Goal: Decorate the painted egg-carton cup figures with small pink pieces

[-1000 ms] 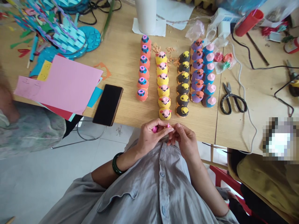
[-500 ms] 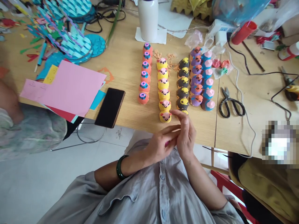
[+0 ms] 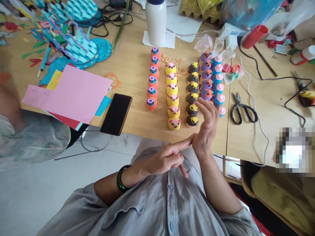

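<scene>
My left hand (image 3: 169,159), with a dark green bangle (image 3: 121,178) on its wrist, has its index finger stretched out against the heel of my right palm. Its middle fingers are curled in, and whether they hold anything is hidden. My right hand (image 3: 205,131) is raised with palm turned and fingers apart, over the near end of the purple row (image 3: 206,73). Close by stand a row of yellow clay-covered domes with pink faces (image 3: 174,124) and a black row with yellow tops (image 3: 192,121). An orange row (image 3: 151,104) and a blue row with pink tips (image 3: 219,99) flank them.
Black-handled scissors (image 3: 243,109) lie to the right, near cables. A phone (image 3: 116,114) and pink paper (image 3: 80,93) are at the left, beside another person's arm (image 3: 11,108). A white bottle (image 3: 156,24) stands behind. Blue woven paper pieces (image 3: 81,50) sit far left.
My hands have moved apart from their clasp; the right has risen up and right with its fingers spreading. A small pink bit seen between my left fingers before is now out of sight.
</scene>
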Demonstrator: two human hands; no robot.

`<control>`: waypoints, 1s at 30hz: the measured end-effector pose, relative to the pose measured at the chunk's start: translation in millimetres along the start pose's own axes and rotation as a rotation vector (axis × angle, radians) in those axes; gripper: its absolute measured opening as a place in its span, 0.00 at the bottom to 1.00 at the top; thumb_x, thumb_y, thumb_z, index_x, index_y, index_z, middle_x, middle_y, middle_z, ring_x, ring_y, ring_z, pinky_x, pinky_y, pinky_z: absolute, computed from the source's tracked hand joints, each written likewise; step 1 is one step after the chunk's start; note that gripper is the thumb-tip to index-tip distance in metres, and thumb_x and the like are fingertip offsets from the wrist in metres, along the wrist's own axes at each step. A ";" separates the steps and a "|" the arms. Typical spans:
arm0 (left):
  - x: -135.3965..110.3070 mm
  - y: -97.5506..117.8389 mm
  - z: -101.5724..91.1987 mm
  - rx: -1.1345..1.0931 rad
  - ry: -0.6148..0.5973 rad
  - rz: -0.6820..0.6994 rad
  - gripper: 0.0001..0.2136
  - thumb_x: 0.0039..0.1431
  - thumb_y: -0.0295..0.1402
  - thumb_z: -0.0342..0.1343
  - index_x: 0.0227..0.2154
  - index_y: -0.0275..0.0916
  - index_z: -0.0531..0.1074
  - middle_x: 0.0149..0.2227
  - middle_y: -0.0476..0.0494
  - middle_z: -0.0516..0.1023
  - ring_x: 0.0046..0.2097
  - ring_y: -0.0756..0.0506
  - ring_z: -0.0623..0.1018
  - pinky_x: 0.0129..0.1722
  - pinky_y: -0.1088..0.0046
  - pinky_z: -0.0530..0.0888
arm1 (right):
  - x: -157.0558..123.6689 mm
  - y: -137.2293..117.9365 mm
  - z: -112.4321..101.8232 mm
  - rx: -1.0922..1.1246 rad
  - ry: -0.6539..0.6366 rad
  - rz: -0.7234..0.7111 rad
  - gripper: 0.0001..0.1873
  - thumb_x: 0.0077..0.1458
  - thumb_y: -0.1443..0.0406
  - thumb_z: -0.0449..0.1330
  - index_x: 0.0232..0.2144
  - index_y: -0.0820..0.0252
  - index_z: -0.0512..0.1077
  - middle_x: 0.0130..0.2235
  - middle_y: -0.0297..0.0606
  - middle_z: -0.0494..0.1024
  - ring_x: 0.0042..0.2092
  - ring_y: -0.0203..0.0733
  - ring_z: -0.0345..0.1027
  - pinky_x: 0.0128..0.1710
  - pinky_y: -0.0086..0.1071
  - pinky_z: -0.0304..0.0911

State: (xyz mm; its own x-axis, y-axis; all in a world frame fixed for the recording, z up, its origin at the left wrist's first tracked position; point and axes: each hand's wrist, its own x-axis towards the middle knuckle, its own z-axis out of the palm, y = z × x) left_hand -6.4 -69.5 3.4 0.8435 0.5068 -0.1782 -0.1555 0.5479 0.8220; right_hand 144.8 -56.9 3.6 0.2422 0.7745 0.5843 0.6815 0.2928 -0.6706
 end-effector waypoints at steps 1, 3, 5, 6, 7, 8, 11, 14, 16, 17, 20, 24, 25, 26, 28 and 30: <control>0.1 -1.0 -0.4 -0.045 -0.017 -0.002 0.27 0.56 0.26 0.51 0.61 0.40 0.68 0.18 0.61 0.56 0.19 0.55 0.53 0.32 0.66 0.82 | 1.4 2.4 0.2 -0.024 0.022 -0.010 0.30 0.70 0.52 0.35 0.60 0.48 0.69 0.60 0.39 0.72 0.65 0.56 0.61 0.69 0.62 0.41; 0.4 -1.7 -1.0 -0.141 -0.019 0.012 0.25 0.56 0.25 0.52 0.58 0.40 0.71 0.18 0.61 0.55 0.20 0.56 0.52 0.33 0.67 0.82 | 3.1 4.2 0.9 -0.075 -0.059 -0.097 0.32 0.69 0.49 0.34 0.64 0.47 0.65 0.63 0.40 0.69 0.68 0.58 0.57 0.70 0.63 0.36; 0.5 -0.6 -1.8 -0.158 0.013 0.055 0.22 0.56 0.25 0.52 0.54 0.39 0.74 0.18 0.61 0.55 0.20 0.56 0.52 0.31 0.70 0.82 | 3.9 3.7 1.7 -0.122 -0.166 -0.175 0.34 0.68 0.47 0.33 0.67 0.46 0.60 0.65 0.39 0.67 0.70 0.59 0.54 0.70 0.63 0.32; 0.4 0.4 -2.2 -0.166 0.002 0.058 0.23 0.57 0.24 0.51 0.55 0.40 0.73 0.19 0.61 0.56 0.20 0.56 0.52 0.32 0.69 0.82 | 4.3 3.3 1.9 -0.151 -0.172 -0.160 0.35 0.68 0.46 0.32 0.68 0.46 0.59 0.66 0.39 0.66 0.71 0.59 0.51 0.70 0.63 0.32; 0.0 1.4 -2.6 -0.171 -0.007 0.048 0.24 0.57 0.24 0.51 0.57 0.41 0.71 0.20 0.60 0.59 0.20 0.56 0.52 0.33 0.68 0.83 | 4.6 2.9 1.8 -0.173 -0.135 -0.129 0.36 0.68 0.46 0.30 0.69 0.47 0.57 0.67 0.40 0.64 0.72 0.59 0.49 0.70 0.63 0.33; -0.3 2.2 -3.1 -0.176 -0.010 0.034 0.25 0.57 0.24 0.50 0.59 0.41 0.70 0.20 0.60 0.60 0.20 0.57 0.51 0.34 0.67 0.83 | 4.8 2.6 1.6 -0.187 -0.104 -0.097 0.37 0.68 0.46 0.29 0.69 0.49 0.56 0.68 0.41 0.62 0.73 0.59 0.47 0.70 0.63 0.34; -0.9 2.6 -4.9 -0.188 0.054 0.027 0.21 0.55 0.25 0.52 0.52 0.37 0.75 0.18 0.61 0.55 0.19 0.57 0.51 0.32 0.68 0.83 | 4.5 1.5 -0.2 -0.193 -0.209 -0.141 0.39 0.66 0.41 0.31 0.71 0.49 0.51 0.70 0.42 0.58 0.74 0.62 0.41 0.70 0.65 0.32; -0.3 1.7 -7.4 -0.224 0.083 0.006 0.18 0.52 0.26 0.55 0.46 0.38 0.78 0.17 0.61 0.57 0.18 0.57 0.50 0.28 0.68 0.82 | 4.9 4.3 -4.2 -0.224 -0.362 -0.196 0.38 0.65 0.39 0.40 0.71 0.44 0.51 0.71 0.38 0.57 0.75 0.61 0.37 0.70 0.64 0.28; 0.5 1.4 -8.5 -0.257 0.083 -0.012 0.22 0.53 0.26 0.55 0.52 0.41 0.77 0.21 0.57 0.69 0.18 0.58 0.50 0.27 0.68 0.82 | 5.8 9.5 -6.8 -0.240 -0.285 -0.142 0.38 0.65 0.40 0.38 0.71 0.46 0.52 0.73 0.39 0.53 0.75 0.61 0.31 0.70 0.63 0.27; 1.3 1.3 -8.7 -0.265 0.102 -0.012 0.23 0.54 0.27 0.56 0.54 0.43 0.77 0.25 0.54 0.74 0.18 0.59 0.50 0.27 0.68 0.82 | 5.8 12.2 -7.4 -0.232 -0.268 -0.126 0.38 0.66 0.41 0.37 0.70 0.47 0.53 0.73 0.39 0.52 0.76 0.61 0.30 0.70 0.63 0.27; 5.1 -0.1 -8.0 -0.230 0.238 -0.003 0.18 0.57 0.31 0.61 0.50 0.44 0.80 0.31 0.49 0.80 0.19 0.59 0.57 0.25 0.73 0.80 | 1.8 16.0 -4.7 -0.164 -0.236 -0.077 0.33 0.68 0.43 0.36 0.68 0.43 0.58 0.72 0.36 0.56 0.75 0.58 0.35 0.71 0.63 0.30; 11.1 -2.2 -6.4 -0.158 0.394 -0.005 0.14 0.51 0.35 0.69 0.42 0.41 0.84 0.38 0.44 0.84 0.31 0.51 0.77 0.22 0.79 0.75 | -9.2 8.1 1.5 0.026 -0.119 0.031 0.26 0.71 0.50 0.40 0.62 0.42 0.67 0.66 0.35 0.67 0.72 0.54 0.49 0.70 0.60 0.43; 12.0 -2.2 -6.4 -0.165 0.418 -0.005 0.14 0.50 0.36 0.70 0.41 0.41 0.84 0.39 0.43 0.84 0.33 0.49 0.79 0.21 0.80 0.74 | -11.4 4.9 1.7 0.076 -0.089 0.060 0.26 0.71 0.51 0.40 0.60 0.43 0.69 0.64 0.36 0.69 0.71 0.54 0.52 0.70 0.60 0.45; 12.6 -2.0 -6.6 -0.181 0.438 -0.007 0.14 0.50 0.36 0.71 0.41 0.41 0.84 0.39 0.43 0.84 0.33 0.49 0.79 0.21 0.81 0.73 | -13.1 1.7 1.3 0.124 -0.061 0.092 0.25 0.71 0.51 0.40 0.59 0.44 0.71 0.63 0.36 0.71 0.70 0.54 0.55 0.69 0.60 0.47; 13.2 -1.1 -7.5 -0.216 0.470 -0.020 0.15 0.49 0.36 0.72 0.41 0.42 0.84 0.36 0.44 0.84 0.33 0.49 0.80 0.21 0.81 0.72 | -15.5 -3.9 -0.7 0.211 0.000 0.181 0.26 0.72 0.52 0.40 0.55 0.47 0.74 0.59 0.38 0.74 0.66 0.53 0.61 0.67 0.58 0.52; 13.5 -0.3 -8.3 -0.238 0.492 -0.032 0.15 0.48 0.36 0.72 0.41 0.41 0.83 0.35 0.45 0.84 0.32 0.50 0.79 0.21 0.82 0.72 | -17.7 -8.1 -3.1 0.293 0.049 0.293 0.26 0.72 0.52 0.41 0.52 0.49 0.76 0.55 0.40 0.77 0.62 0.52 0.67 0.64 0.56 0.59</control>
State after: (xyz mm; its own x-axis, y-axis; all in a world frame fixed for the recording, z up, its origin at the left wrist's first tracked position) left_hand 0.8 -57.4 -3.7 0.5185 0.7075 -0.4802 -0.2941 0.6749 0.6767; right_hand 137.2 -74.7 0.2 0.4340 0.8235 0.3654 0.3553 0.2163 -0.9094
